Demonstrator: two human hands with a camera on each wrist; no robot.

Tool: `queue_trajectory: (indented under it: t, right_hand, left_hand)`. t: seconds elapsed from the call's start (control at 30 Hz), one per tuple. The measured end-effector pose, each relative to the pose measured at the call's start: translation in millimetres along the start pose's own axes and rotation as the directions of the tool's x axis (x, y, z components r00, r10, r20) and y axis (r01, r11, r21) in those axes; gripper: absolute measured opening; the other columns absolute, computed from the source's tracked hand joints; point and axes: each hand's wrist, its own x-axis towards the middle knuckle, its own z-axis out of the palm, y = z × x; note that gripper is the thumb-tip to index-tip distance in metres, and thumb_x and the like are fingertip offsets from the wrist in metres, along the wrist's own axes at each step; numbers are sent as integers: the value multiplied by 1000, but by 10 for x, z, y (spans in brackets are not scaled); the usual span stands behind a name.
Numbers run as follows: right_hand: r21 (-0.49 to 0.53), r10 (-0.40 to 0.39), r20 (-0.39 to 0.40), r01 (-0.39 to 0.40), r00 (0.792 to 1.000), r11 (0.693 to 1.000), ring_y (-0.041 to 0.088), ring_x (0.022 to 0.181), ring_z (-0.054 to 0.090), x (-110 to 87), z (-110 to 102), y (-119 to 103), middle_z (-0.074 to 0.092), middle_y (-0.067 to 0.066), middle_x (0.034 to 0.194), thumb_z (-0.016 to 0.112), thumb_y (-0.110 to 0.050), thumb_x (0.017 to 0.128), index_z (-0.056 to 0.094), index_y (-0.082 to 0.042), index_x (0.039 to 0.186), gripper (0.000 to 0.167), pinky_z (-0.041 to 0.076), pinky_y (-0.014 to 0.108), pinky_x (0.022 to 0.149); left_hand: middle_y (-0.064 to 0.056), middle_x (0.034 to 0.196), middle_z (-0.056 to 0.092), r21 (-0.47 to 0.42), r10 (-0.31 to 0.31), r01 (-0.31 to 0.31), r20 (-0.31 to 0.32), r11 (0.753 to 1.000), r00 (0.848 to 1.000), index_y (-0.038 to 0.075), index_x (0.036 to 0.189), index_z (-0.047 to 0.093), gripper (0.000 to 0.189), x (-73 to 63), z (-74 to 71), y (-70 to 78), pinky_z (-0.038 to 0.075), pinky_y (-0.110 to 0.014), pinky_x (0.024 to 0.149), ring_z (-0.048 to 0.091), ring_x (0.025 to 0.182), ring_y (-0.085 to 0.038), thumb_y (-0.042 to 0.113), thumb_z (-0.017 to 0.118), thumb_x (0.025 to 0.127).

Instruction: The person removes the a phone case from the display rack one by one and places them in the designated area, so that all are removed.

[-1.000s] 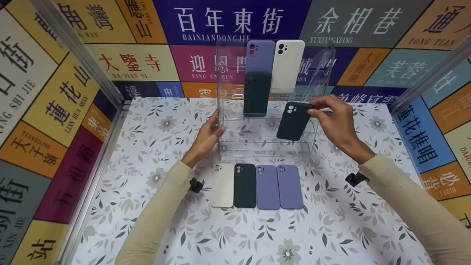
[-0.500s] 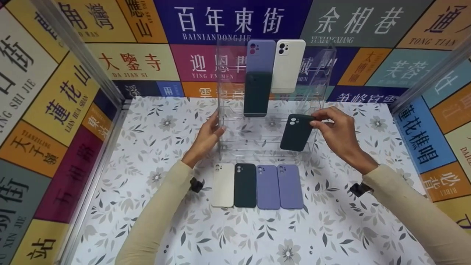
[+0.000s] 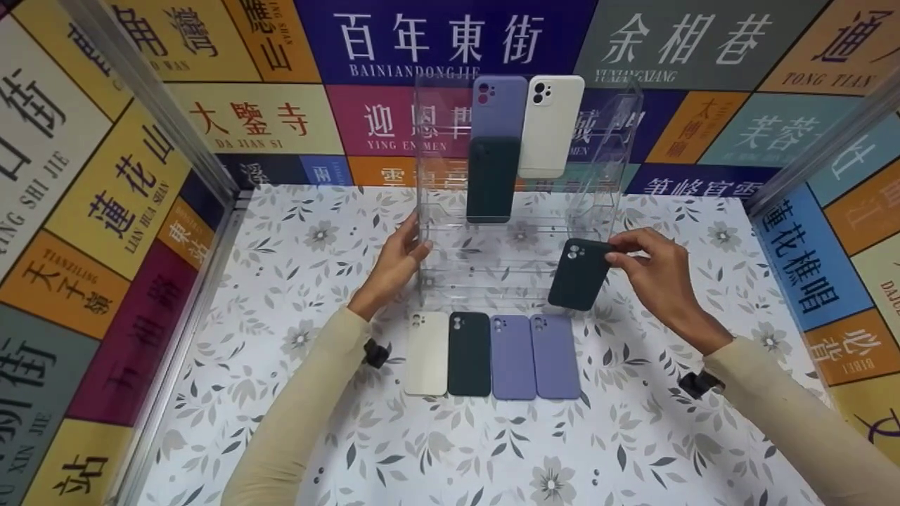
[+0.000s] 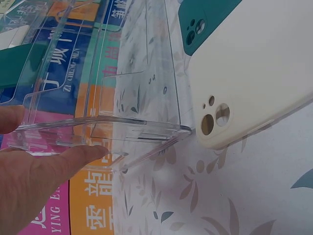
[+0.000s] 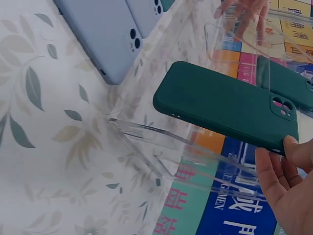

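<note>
In the head view, my right hand (image 3: 661, 277) pinches a dark green phone case (image 3: 580, 275) at its upper right corner, thumb against fingers. The case hangs tilted in front of the lower right of a clear stepped display stand (image 3: 450, 266). My left hand (image 3: 394, 270) holds the stand's left side panel, thumb and fingers on either face of it in the left wrist view. On the upper tiers stand a purple case (image 3: 499, 109) and a white case (image 3: 551, 126). Another dark green case (image 3: 492, 183) stands one tier lower, covering the purple one's bottom.
In front of the stand, a row of cases lies flat on the flower-patterned table (image 3: 337, 450): cream (image 3: 426, 355), dark green (image 3: 469, 355) and two purple ones (image 3: 534, 357). Panels with large lettering (image 3: 450, 35) wall in the back and both sides.
My right hand has moved down and slightly right with the green case, from the stand's middle tier to its lower front right. The left hand and the other cases stay put.
</note>
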Motion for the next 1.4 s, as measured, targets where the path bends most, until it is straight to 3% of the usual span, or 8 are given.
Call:
queue_trajectory:
  t: [0.47,0.77,1.1,1.4]
  right_hand:
    - [-34,39,-13,-40,999,999,-7,93,68,-315,-102,289,75,18,105,79,10,96,79,5,113,18,55,7,79]
    - [-37,143,32,-142,989,989,-6,85,70,-439,-192,419,76,21,103,77,9,98,78,7,116,18,58,10,76]
    - [-46,245,152,-241,958,970,-2,82,72,-478,-280,547,76,25,105,75,4,102,78,7,122,21,63,19,74]
    - [-35,336,273,-340,901,940,5,82,76,-507,-286,651,76,29,112,76,2,102,76,11,123,23,65,21,73]
  left_hand:
    - [-21,178,32,11,-17,17,5,1000,1000,16,178,17,75,-12,-7,5,43,-51,126,44,158,-40,9,55,114]
    - [-23,177,33,8,-12,11,6,1000,1000,14,178,16,75,-8,-12,0,42,-51,127,41,159,-43,6,54,114]
    - [-25,176,32,23,1,-1,-1,1000,1000,10,178,17,75,-3,-15,1,41,-51,128,42,158,-45,5,55,113]
    - [-24,177,32,31,-5,5,4,1000,1000,16,178,17,76,-8,-20,6,42,-51,127,44,158,-42,8,56,113]
